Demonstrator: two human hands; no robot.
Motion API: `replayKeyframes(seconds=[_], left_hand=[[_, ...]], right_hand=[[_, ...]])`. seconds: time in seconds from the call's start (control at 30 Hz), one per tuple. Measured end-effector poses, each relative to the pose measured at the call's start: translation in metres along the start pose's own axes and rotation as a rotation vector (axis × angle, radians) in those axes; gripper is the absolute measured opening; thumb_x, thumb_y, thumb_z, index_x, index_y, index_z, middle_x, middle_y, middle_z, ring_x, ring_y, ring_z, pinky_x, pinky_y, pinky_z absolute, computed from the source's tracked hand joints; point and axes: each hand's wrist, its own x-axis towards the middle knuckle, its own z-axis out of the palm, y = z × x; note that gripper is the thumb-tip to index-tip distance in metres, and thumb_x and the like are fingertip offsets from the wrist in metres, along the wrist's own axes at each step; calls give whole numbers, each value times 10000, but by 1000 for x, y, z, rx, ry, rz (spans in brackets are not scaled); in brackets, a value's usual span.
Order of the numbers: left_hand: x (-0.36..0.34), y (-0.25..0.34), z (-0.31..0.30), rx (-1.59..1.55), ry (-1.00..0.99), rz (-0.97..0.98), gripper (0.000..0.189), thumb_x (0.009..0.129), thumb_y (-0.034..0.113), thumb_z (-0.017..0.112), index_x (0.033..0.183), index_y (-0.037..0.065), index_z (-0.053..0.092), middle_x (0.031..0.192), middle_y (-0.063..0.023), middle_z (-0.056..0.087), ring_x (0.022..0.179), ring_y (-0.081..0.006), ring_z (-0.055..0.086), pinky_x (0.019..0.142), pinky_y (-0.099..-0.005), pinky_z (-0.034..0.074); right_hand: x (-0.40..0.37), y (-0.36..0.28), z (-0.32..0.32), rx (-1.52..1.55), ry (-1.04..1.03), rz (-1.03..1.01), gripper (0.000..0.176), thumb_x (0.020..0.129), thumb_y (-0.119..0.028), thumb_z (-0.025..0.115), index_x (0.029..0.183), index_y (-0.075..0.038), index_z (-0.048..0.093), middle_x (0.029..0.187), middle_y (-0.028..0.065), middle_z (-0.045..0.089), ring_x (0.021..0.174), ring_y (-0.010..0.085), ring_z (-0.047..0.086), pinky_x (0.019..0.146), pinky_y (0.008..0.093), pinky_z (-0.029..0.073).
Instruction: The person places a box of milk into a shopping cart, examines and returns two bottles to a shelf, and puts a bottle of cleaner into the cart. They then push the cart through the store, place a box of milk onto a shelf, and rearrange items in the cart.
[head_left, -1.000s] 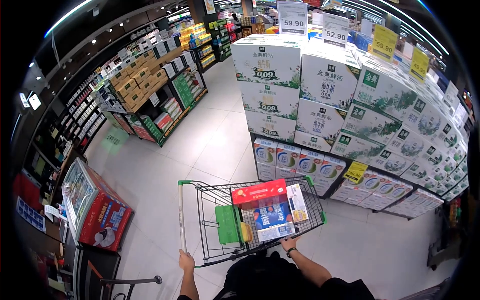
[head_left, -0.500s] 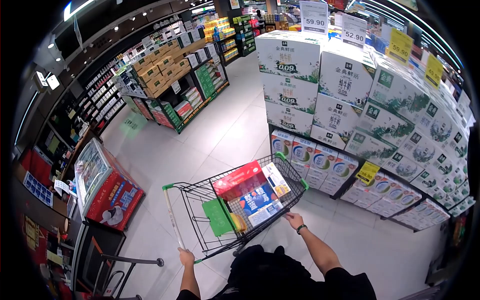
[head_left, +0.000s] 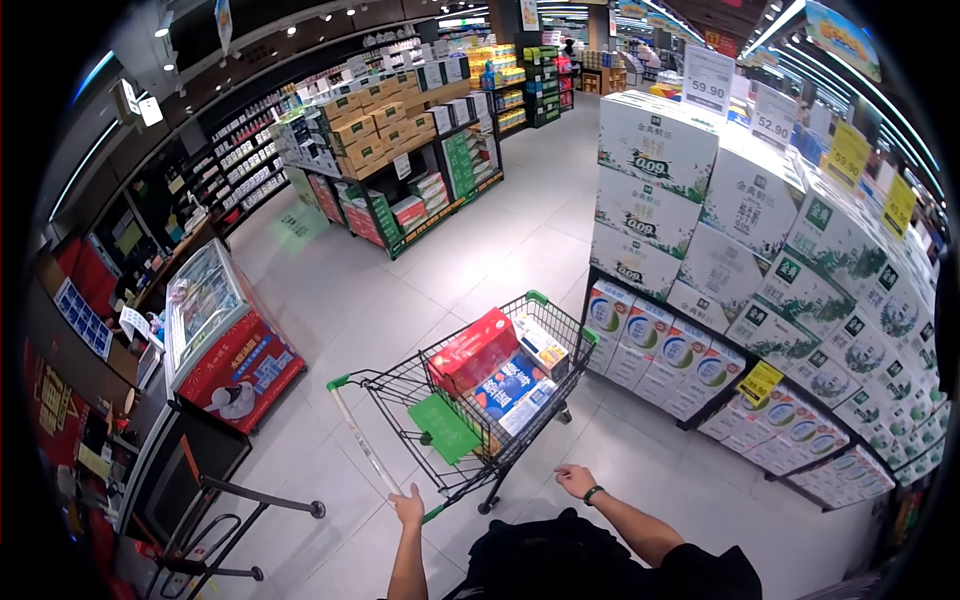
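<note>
My left hand (head_left: 407, 506) is closed around the near end of the pale handle bar (head_left: 366, 446) of a black wire shopping cart (head_left: 470, 405) with green corner pieces. Apart from the cart's side, my right hand (head_left: 575, 480) is over the floor with nothing visible in it, its fingers loosely bent and partly spread. Inside the basket lie a red box (head_left: 472, 350), a blue-and-white carton with fruit pictures (head_left: 512, 388) and a white carton (head_left: 541, 342). A green plastic flap (head_left: 444, 428) sits at the handle end, partly covering something yellow.
Stacked white milk cartons (head_left: 655, 190) stand to the right, above a shelf of boxes (head_left: 690, 350). A red-fronted chest freezer (head_left: 240, 375) is on the left, with a metal rail (head_left: 260, 500) nearer me. Ahead is a display of brown boxes (head_left: 375, 130).
My right hand has come off the cart's side and moved down towards me. The cart has turned slightly, its front swinging left, away from me. My left hand stays on the handle.
</note>
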Motion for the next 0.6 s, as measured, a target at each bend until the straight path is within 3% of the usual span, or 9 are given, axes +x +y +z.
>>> replayKeyframes(seconds=[0.07,0.13,0.23,0.3,0.33,0.4,0.47,0.53,0.6], left_hand=[[7,-15,24,-181,-151,-87,743,932,527,633,1231,-76,319,1073,-391,640,1034,-526,643,929,-540,499],[-43,44,-16,-348,-363,-190,982,921,643,592,1387,-139,226,1172,-371,602,1030,-363,690,911,-490,539],[-31,12,20,-213,-385,-49,1041,915,691,560,1468,-98,164,1247,-343,581,1023,-298,690,870,-441,555],[-53,44,-15,-428,-810,-11,878,944,643,564,1462,-37,366,1090,-248,680,944,-273,699,827,-361,554],[-50,52,-19,-448,-815,-18,878,944,643,564,1462,-37,366,1090,-248,680,944,-273,699,827,-361,554],[-40,59,-23,-481,-1057,166,720,975,606,542,1326,-23,567,1112,-179,695,961,-246,688,839,-353,545],[-21,50,-2,-394,-875,356,522,986,468,598,1221,6,657,1061,-148,698,974,-290,682,869,-379,536],[-5,63,-8,-255,-288,716,446,930,356,684,1252,49,650,1062,-156,684,1053,-342,644,935,-412,508],[15,95,-33,-180,-187,801,442,883,291,727,1262,76,655,1231,-171,634,1225,-398,531,1046,-450,429]], right_hand=[[3,-55,17,-30,-124,-209,329,900,-255,644,1156,-58,705,970,161,747,917,293,730,842,380,569],[5,-101,43,-2,-140,-399,318,913,-248,640,1160,-53,692,1036,167,734,957,307,713,869,396,556],[7,-160,79,-97,-222,-577,365,899,-270,664,1200,-63,671,1075,192,712,1009,356,682,902,423,538],[18,-166,113,-159,-123,-827,432,916,-353,640,1226,-53,630,1019,222,705,989,397,680,858,459,546],[19,-174,119,-179,-133,-828,432,916,-353,640,1226,-53,630,1019,222,705,989,397,680,858,459,546],[18,-189,122,-467,-327,-507,460,946,-443,583,1191,-56,615,961,230,708,894,420,690,773,499,560],[27,-186,115,-491,-199,-534,475,965,-517,533,1145,-84,607,838,206,709,764,425,692,666,527,553],[37,-191,85,-666,-170,-382,487,967,-554,529,1063,-87,628,825,185,718,761,390,704,669,513,554],[59,-171,67,-706,-43,-452,518,948,-609,537,987,-104,647,730,141,705,679,355,699,605,495,543]])
